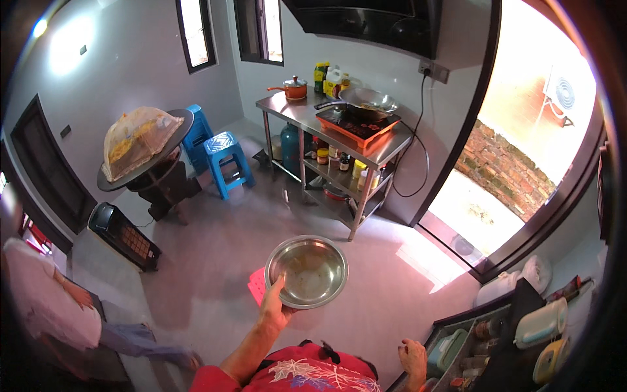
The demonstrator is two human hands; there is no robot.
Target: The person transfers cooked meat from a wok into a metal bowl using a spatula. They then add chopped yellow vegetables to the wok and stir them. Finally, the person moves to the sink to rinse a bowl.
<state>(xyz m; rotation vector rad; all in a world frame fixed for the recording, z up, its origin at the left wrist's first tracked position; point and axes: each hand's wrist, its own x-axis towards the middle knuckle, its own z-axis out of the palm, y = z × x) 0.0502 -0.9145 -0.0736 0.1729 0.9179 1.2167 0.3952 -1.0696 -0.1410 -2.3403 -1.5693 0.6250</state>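
A shiny stainless steel bowl (pixel 312 261) is held out in front of me, tipped so that its inside faces up toward me. My left hand (pixel 277 307) grips its near left rim, with the thumb over the edge and the fingers hidden beneath. Something pink with small holes (pixel 257 286) shows behind the bowl's left side; whether my hand touches it I cannot tell. My right hand (pixel 413 358) is low at the right, beside the cabinet of containers, its fingers loosely bent with nothing visible in them.
Ahead stands a metal table (pixel 287 110) bearing an orange pot (pixel 295 89) and a wok (pixel 367 103) on a cooker. Blue stools (pixel 225 157) and a covered round table (pixel 186 127) are at left. A person (pixel 59 294) sits left. Right are a doorway and a cabinet (pixel 450 366).
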